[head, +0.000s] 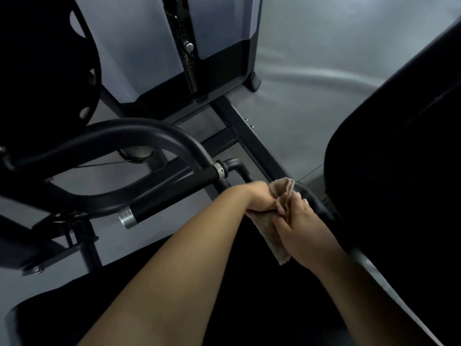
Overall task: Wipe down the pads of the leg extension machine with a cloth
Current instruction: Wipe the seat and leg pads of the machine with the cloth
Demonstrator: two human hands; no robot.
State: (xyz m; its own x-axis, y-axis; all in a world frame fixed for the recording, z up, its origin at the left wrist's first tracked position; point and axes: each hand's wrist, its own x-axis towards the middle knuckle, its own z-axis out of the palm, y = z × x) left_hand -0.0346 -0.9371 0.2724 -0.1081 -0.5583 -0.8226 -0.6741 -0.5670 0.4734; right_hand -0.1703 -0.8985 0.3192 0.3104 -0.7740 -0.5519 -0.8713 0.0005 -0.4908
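At nine o'clock in my view, the machine's curved black frame tube [139, 132] and its rubber-sleeved handle [172, 196] stood untouched, the handle's metal end cap pointing toward seven o'clock. The weight stack [189, 58] rose behind it at twelve o'clock, its selector pin seated partway down the column.

Moving right, my left hand [259, 198] reached across my lap with its fingers curled around the upper fold of the tan cloth [279, 221]. I judged I held it bunched that way to keep a thick, firm wad for scrubbing, not a loose sheet. My right hand [299, 223] met it from four o'clock, fingers closed over the same cloth, pinching its right edge while the lower end hung free toward six o'clock. Both hands touched one another through the cloth, so the cloth lay between them, not on any pad.

Just beyond my knuckles, at one o'clock from the hands, a dark rounded piece [311, 198] ran off to the right; whether it was a roller pad or bare frame I could not tell in the dim light. At three o'clock the large black back pad [399, 146] loomed, well apart from the cloth and apparently unwiped at this instant. The grey floor [324, 71] stretched behind.
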